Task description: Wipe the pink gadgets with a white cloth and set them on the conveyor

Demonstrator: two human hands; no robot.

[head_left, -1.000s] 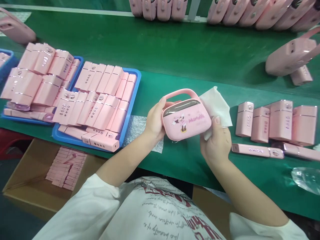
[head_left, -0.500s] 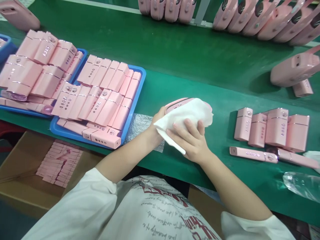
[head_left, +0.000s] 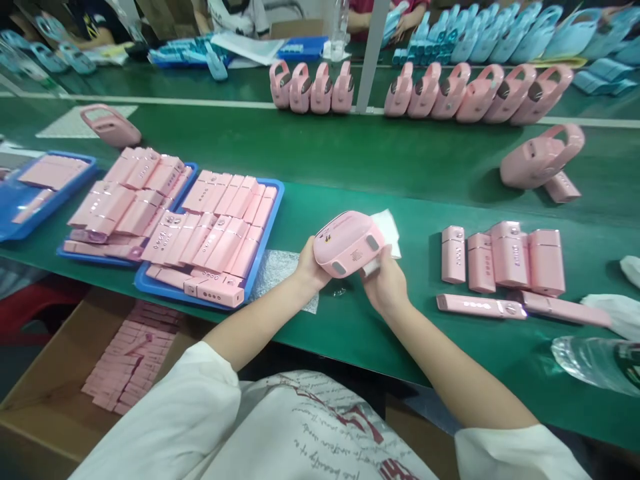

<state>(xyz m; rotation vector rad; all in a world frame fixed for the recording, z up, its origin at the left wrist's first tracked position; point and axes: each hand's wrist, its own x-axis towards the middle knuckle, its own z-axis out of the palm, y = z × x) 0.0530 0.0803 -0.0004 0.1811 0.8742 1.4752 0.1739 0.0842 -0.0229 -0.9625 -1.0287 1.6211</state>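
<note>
My left hand grips the left end of a rounded pink plastic device. Its underside, with two grey pads and small print, tilts towards me above the green bench. My right hand is closed on a white cloth at the device's right end. Part of the cloth sticks out behind that end, and some right fingers are hidden. A small clear scrap lies on the bench just below the device.
To the left, blue trays hold stacked pink boxy units; a cardboard box with more sits below. Pink units and a clear bottle are at right. Handled pink devices line the back shelf. People work beyond, one hand showing.
The cloth has gone from over the device to its right end, and the right hand has shifted with it. The device is turned, baring its underside. My view has tilted up.
</note>
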